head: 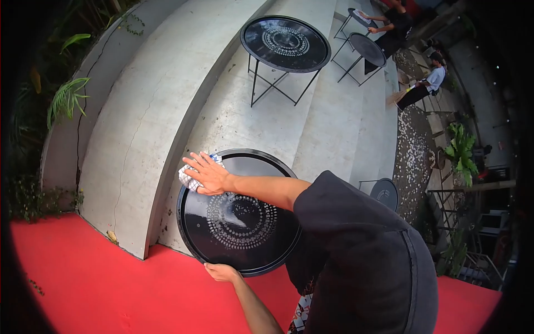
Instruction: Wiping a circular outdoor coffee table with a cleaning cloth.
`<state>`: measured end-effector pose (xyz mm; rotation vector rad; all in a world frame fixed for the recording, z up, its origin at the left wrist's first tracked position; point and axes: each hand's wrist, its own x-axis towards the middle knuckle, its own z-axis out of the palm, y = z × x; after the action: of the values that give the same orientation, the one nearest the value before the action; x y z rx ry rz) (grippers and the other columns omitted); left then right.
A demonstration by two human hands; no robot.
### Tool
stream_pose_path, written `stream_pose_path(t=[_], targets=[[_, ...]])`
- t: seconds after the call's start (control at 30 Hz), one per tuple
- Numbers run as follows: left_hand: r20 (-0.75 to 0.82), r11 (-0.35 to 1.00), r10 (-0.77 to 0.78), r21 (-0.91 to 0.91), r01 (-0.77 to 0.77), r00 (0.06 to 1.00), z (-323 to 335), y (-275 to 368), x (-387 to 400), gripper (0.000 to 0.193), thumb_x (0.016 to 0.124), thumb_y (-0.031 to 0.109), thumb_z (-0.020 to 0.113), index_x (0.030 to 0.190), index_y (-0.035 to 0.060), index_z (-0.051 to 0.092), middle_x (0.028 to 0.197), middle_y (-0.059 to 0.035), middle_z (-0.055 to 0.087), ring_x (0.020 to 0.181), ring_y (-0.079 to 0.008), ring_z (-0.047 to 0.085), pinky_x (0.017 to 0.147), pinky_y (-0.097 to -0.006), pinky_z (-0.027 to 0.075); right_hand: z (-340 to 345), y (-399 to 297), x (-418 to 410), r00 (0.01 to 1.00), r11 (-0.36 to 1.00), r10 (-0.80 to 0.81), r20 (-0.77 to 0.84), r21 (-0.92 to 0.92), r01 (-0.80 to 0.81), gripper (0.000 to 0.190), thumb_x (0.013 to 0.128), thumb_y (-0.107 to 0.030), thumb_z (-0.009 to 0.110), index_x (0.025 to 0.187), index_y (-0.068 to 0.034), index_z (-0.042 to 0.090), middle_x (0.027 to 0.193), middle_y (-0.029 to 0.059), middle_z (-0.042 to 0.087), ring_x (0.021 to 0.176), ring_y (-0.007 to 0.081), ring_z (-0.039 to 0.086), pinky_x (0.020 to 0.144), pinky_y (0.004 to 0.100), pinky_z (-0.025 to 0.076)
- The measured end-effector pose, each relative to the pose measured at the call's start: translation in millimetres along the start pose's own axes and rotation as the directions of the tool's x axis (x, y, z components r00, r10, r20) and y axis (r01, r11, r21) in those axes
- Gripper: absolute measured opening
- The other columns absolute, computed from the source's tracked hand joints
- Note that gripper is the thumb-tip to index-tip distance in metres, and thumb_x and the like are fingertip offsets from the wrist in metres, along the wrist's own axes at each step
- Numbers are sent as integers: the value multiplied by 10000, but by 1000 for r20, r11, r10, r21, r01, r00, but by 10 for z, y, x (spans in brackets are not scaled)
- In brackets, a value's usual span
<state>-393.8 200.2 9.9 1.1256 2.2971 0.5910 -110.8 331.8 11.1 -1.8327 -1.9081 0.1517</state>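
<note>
My right hand (208, 173) presses a white checkered cloth (190, 180) against the upper left rim of a round black metal tray table (196, 225), its fingers spread over the cloth. The tabletop carries rings of pale dots and glossy reflections. At the lower rim, my left hand (223, 272) grips the edge, with part of its fingers hidden under the tray. My right arm crosses over the tabletop, and the dark sleeve hides the table's right side. No legs of this table can be made out.
Another round black tray table (285, 44) stands ahead on the concrete step (250, 121). Farther off, a person (398, 25) wipes a small black table (362, 17) near another one (367, 49). A second person (434, 79) holds a broom. Red flooring (104, 284) lies below, and a low wall (121, 146) runs along the left.
</note>
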Motion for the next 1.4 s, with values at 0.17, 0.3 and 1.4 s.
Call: stream_pose_path(t=[0.17,0.3,1.4], targets=[[38,999,18,-44,-16,999,4,-13,1,566,1005,411,332,1250,-38,574,1309,-235,555,1194,-403,516,1030,-433,374,479,-737,95,969,981,-174,175,120,155,687,794,-467,601,1371,-120,463,1561,179,199,1457,396,123,1168,560,65],[-88,948,35,-313,-61,995,28,-164,82,670,1014,472,298,1344,-89,455,1452,-253,401,1305,-376,422,1119,-417,283,693,-1235,-268,888,908,-391,242,260,329,696,800,-454,603,1393,-128,439,1577,183,154,1468,393,67,1164,559,72],[845,-99,413,-328,939,339,-438,-1036,-983,906,790,856,259,1514,314,215,1604,-58,144,1450,-381,157,1028,-767,162,533,-1887,-1249,590,474,-807,20,619,627,193,864,-229,606,956,-59,607,1204,164,543,1254,368,453,1094,501,320]])
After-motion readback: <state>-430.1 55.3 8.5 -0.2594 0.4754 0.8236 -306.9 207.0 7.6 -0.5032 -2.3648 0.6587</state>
